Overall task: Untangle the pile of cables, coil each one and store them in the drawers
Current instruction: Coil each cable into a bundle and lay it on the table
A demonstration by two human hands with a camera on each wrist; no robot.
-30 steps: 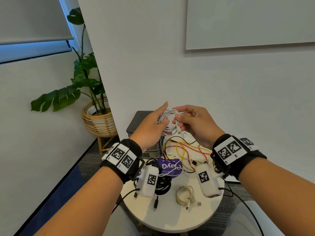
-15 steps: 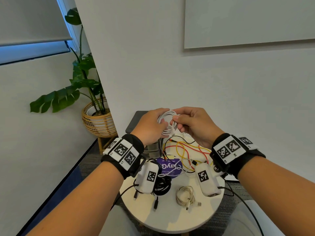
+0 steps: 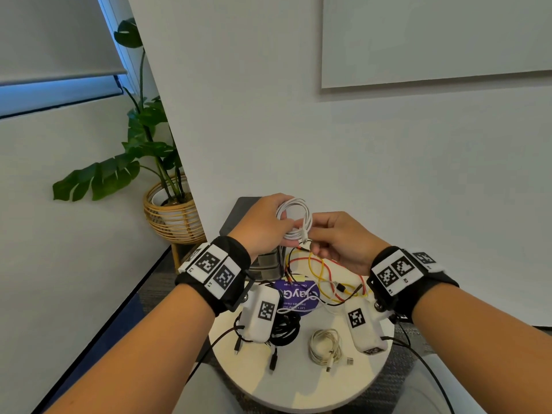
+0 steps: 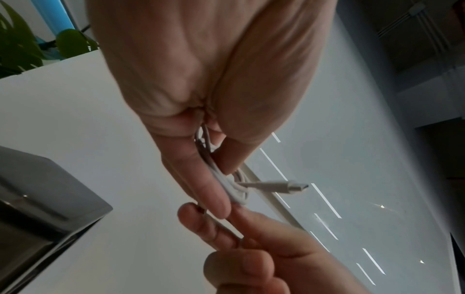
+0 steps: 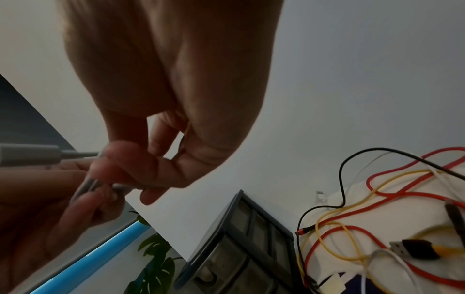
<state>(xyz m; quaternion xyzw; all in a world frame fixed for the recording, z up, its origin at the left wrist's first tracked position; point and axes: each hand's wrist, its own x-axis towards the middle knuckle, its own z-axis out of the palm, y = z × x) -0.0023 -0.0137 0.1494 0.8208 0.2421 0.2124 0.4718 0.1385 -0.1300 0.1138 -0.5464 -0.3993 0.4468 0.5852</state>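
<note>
At frame centre, the white cable (image 3: 294,218) coil is being gripped by the left hand (image 3: 263,224) so its loops hold, while the loose end is being pinched by the right hand (image 3: 340,240) for tucking.

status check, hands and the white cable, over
Left hand grips the coiled white cable. Right hand pinches its loose end. Red and yellow cables still tangled on the table.

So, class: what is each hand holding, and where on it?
The left hand grips the coiled white cable by its bundled loops; the right hand pinches its loose end near the coil.
</note>
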